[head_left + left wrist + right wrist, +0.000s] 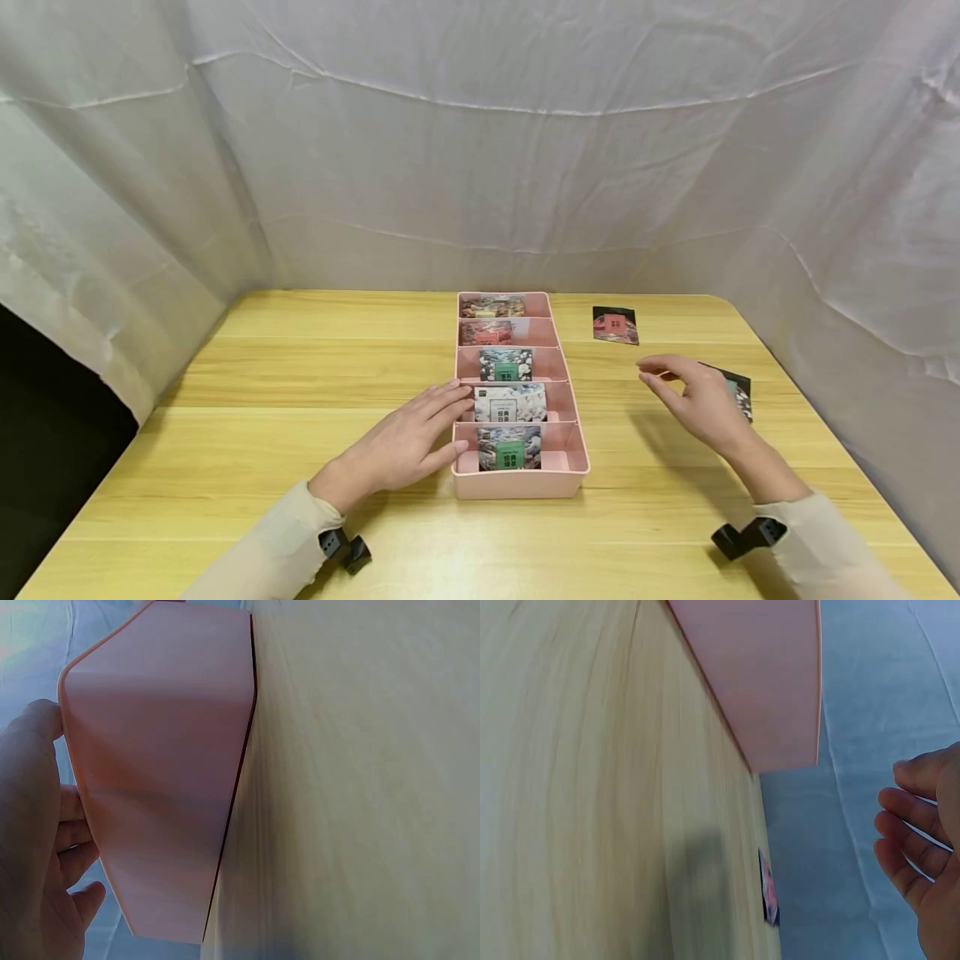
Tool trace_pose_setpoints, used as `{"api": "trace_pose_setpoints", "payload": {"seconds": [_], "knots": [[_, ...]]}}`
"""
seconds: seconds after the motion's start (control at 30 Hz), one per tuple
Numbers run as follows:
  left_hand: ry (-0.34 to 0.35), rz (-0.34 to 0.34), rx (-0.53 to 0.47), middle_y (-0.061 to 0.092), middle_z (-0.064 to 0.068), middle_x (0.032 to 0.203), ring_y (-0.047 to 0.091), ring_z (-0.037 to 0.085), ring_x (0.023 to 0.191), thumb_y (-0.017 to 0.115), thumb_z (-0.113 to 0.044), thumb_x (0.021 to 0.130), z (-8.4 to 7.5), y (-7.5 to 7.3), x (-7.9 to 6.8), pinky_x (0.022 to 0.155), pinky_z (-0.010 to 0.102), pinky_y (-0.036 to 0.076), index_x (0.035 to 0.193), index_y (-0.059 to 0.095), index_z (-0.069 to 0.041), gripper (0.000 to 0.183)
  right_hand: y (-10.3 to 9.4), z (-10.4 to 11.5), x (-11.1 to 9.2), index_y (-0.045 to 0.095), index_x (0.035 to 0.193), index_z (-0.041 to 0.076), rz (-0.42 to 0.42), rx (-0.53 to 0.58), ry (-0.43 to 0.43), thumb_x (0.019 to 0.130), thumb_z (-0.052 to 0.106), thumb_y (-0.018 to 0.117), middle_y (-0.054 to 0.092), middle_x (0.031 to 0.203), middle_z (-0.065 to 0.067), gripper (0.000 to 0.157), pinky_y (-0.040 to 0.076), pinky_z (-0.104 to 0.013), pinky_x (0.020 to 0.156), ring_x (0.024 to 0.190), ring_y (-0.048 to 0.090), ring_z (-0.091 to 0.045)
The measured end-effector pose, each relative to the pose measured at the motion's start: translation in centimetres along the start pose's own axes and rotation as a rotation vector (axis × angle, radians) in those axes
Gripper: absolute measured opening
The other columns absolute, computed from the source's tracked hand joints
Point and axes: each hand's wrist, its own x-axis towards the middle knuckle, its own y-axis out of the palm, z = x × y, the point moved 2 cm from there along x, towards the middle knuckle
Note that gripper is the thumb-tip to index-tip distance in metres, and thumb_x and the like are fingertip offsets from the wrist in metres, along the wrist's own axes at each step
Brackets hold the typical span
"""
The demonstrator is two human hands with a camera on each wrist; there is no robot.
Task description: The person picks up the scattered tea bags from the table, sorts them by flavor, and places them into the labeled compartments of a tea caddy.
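Observation:
A long pink divided box [517, 486] stands on the table, a printed packet in each compartment. The green-label packet [510, 450] is in the nearest compartment and a white packet [510, 403] in the one behind it. My left hand [401, 437] rests on the box's left rim, fingers extended; in the left wrist view its fingertips [90, 896] lie along that rim. To the right of the box, my right hand [693, 402] is raised over the table with loosely bent fingers and nothing in them. It partly hides a dark packet with a green label [741, 392].
A dark packet with a red label [616, 325] lies flat at the back right of the wooden table [315, 358]. White cloth [517, 183] hangs behind and along both sides. Each sleeve carries a black wrist camera [345, 550].

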Motion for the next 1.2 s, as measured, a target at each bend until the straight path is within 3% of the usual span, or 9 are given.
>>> {"api": "trace_pose_setpoints", "payload": {"seconds": [0.13,0.37,0.67,1.2], "knots": [[0.0,0.002,0.004,0.032,0.012,0.156,0.022,0.026,0.146,0.034,-0.049,0.104,0.0,0.0,0.0,0.118,0.044,0.019,0.148,0.04,-0.005,0.062,-0.4,-1.4,-0.3,0.069,0.115,0.009,0.0,-0.012,0.052,0.095,0.016,0.066,0.071,0.107,-0.009,0.021,0.052,-0.037,0.063,0.09,0.067,-0.027],[-0.006,0.015,0.003,0.031,0.012,0.157,0.019,0.023,0.147,0.032,-0.05,0.104,0.0,0.1,0.0,0.119,0.043,0.019,0.149,0.039,-0.005,0.064,-1.0,-4.0,-1.0,0.063,0.124,0.003,0.032,0.015,0.166,0.097,0.022,0.063,0.066,0.117,-0.02,0.032,0.051,-0.058,0.076,0.097,0.063,-0.04],[-0.001,0.003,0.004,0.032,0.012,0.156,0.021,0.025,0.146,0.033,-0.05,0.104,-0.1,0.0,0.0,0.119,0.043,0.018,0.149,0.038,-0.004,0.064,-1.6,-7.5,-2.0,0.054,0.134,-0.002,0.098,0.012,0.31,0.098,0.03,0.061,0.055,0.127,-0.03,0.048,0.045,-0.064,0.084,0.107,0.056,-0.05],[0.002,0.007,0.01,0.031,0.013,0.156,0.021,0.025,0.146,0.032,-0.05,0.104,0.0,0.0,0.0,0.117,0.047,0.023,0.15,0.037,-0.004,0.065,-2.3,-11.1,-3.1,0.047,0.134,-0.01,0.121,-0.042,0.378,0.093,0.033,0.069,0.044,0.134,-0.038,0.064,0.032,-0.069,0.095,0.122,0.037,-0.058]]}}
